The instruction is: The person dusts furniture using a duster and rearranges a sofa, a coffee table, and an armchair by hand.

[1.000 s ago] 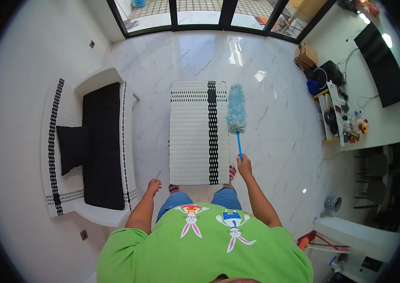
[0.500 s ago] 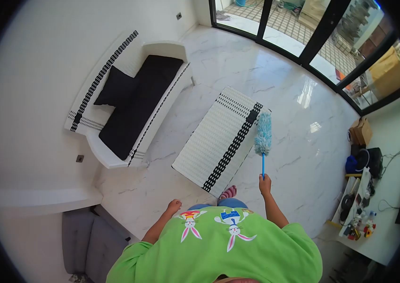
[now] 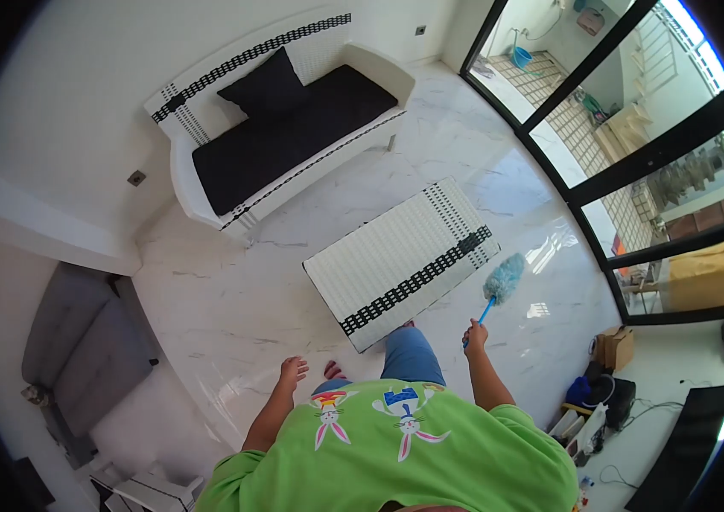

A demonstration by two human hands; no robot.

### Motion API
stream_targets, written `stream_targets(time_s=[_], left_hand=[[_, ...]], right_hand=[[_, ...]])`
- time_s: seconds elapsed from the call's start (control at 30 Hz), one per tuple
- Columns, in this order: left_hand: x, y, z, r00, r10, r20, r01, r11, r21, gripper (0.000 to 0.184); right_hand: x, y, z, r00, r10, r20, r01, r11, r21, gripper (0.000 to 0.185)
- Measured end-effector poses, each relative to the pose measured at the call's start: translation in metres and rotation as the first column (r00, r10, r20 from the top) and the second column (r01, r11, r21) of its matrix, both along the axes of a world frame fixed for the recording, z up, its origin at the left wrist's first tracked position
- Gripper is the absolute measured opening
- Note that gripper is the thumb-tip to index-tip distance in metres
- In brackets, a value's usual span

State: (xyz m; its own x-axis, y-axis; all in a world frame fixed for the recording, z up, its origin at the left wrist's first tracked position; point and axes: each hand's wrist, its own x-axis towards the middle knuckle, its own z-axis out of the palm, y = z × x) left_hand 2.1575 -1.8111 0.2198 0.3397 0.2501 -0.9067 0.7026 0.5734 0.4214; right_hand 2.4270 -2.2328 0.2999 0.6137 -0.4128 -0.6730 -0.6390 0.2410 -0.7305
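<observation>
My right hand (image 3: 475, 335) is wrapped round the blue handle of a fluffy light-blue duster (image 3: 505, 278). The duster's head points up and away from me, over the floor just off the right end of a low woven table (image 3: 396, 256). That table is white with a black patterned stripe. Hanging at my left side, my left hand (image 3: 294, 370) has its fingers loosely apart and holds nothing. It is nearest to my own leg.
A white bench (image 3: 294, 194) with a black seat pad and a black cushion (image 3: 264, 83) stands by the wall. A grey sofa (image 3: 93, 341) is at left. Glass doors (image 3: 567, 154) line the right. Boxes (image 3: 614, 350), bags and cables lie at lower right.
The view has turned to the right and I have stepped forward along the table. The duster has tilted to the right, and my left hand's fingers have loosened.
</observation>
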Motion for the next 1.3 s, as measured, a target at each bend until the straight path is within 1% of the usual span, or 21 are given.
stream_targets(time_s=[0.07,0.13,0.2,0.27,0.33,0.37,0.4,0.47,0.53,0.57,0.7,0.73,0.83,0.9,0.93,1.0,1.1,1.13,1.17,1.23,1.3], left_hand=[[0.007,-0.022,0.004,1.0,0.024,0.007,-0.023,0.998,-0.052,0.028],[0.024,-0.046,-0.005,0.999,-0.01,-0.04,0.003,0.983,-0.185,0.029],[0.022,-0.048,0.002,0.996,-0.019,-0.087,0.004,0.986,-0.166,0.029],[0.042,-0.071,0.009,0.962,0.201,-0.183,-0.22,0.971,-0.09,0.029],[0.068,-0.089,0.025,0.929,0.337,-0.156,-0.349,0.935,-0.057,0.03],[0.081,-0.101,0.033,0.913,0.372,-0.168,-0.386,0.921,-0.059,0.03],[0.102,-0.12,0.055,0.945,0.28,-0.17,-0.295,0.953,-0.066,0.029],[0.14,-0.145,0.078,0.983,0.079,-0.163,-0.088,0.995,-0.047,0.028],[0.147,-0.176,0.061,0.993,-0.045,-0.105,0.05,0.998,0.048,0.026],[0.14,-0.192,0.051,0.995,-0.07,-0.065,0.078,0.989,0.123,0.025],[0.154,-0.251,0.064,0.994,0.105,-0.035,-0.102,0.991,0.092,0.024],[0.156,-0.25,0.061,0.991,0.125,-0.037,-0.122,0.989,0.085,0.024],[0.197,-0.198,0.047,0.978,0.169,-0.125,-0.168,0.986,0.023,0.022],[0.22,-0.176,0.043,0.957,0.214,-0.196,-0.214,0.977,0.02,0.021],[0.224,-0.172,0.043,0.957,0.218,-0.191,-0.219,0.976,0.015,0.021],[0.219,-0.174,0.032,0.938,0.301,-0.174,-0.287,0.953,0.098,0.021],[0.22,-0.196,-0.01,0.894,0.436,-0.1,-0.446,0.889,-0.102,0.024],[0.219,-0.197,-0.038,0.874,0.473,-0.116,-0.485,0.864,-0.135,0.03],[0.214,-0.204,-0.061,0.837,0.52,-0.17,-0.546,0.807,-0.226,0.054],[0.222,-0.198,-0.103,0.642,0.689,-0.336,-0.767,0.571,-0.295,0.08],[0.233,-0.19,-0.123,0.421,0.844,-0.333,-0.897,0.332,-0.292,0.093]], right_hand=[[0.047,-0.022,-0.019,0.985,-0.123,-0.123,0.143,0.976,0.164,0.011],[0.094,-0.045,-0.04,0.976,-0.081,-0.203,0.107,0.987,0.118,0.009],[0.09,-0.068,-0.049,0.923,-0.104,-0.371,0.203,0.95,0.239,0.011],[0.132,-0.092,-0.069,0.881,-0.047,-0.471,0.252,0.889,0.383,0.012],[0.155,-0.096,-0.084,0.847,0.154,-0.509,-0.012,0.962,0.271,0.014],[0.16,-0.1,-0.099,0.826,0.184,-0.532,-0.028,0.958,0.286,0.014],[0.163,-0.118,-0.119,0.767,0.348,-0.539,-0.324,0.935,0.144,0.014],[0.167,-0.155,-0.17,0.516,0.61,-0.601,-0.808,0.579,-0.106,0.015],[0.176,-0.181,-0.198,0.167,0.691,-0.704,-0.958,-0.054,-0.28,0.018],[0.19,-0.166,-0.173,0.018,0.737,-0.675,-0.972,-0.145,-0.184,0.015],[0.208,-0.184,-0.126,-0.16,0.861,-0.483,-0.906,-0.322,-0.274,0.025],[0.215,-0.15,-0.083,-0.217,0.849,-0.482,-0.885,-0.38,-0.27,0.026],[0.282,-0.08,-0.102,-0.284,0.868,-0.408,-0.876,-0.407,-0.257,0.022],[0.312,-0.016,-0.072,0.097,0.839,-0.535,-0.978,0.18,0.104,0.017],[0.312,-0.007,-0.066,0.096,0.838,-0.538,-0.98,0.175,0.097,0.017],[0.296,-0.004,-0.067,0.289,0.805,-0.518,-0.915,0.391,0.098,0.017],[0.282,-0.019,-0.068,0.336,0.805,-0.488,-0.912,0.408,0.046,0.017],[0.279,-0.02,-0.07,0.364,0.834,-0.415,-0.899,0.43,0.077,0.017],[0.278,-0.024,-0.066,0.359,0.822,-0.442,-0.902,0.428,0.063,0.017],[0.279,-0.019,-0.062,0.267,0.874,-0.405,-0.955,0.297,0.012,0.018],[0.279,-0.019,-0.058,0.277,0.865,-0.418,-0.95,0.312,0.017,0.019]])
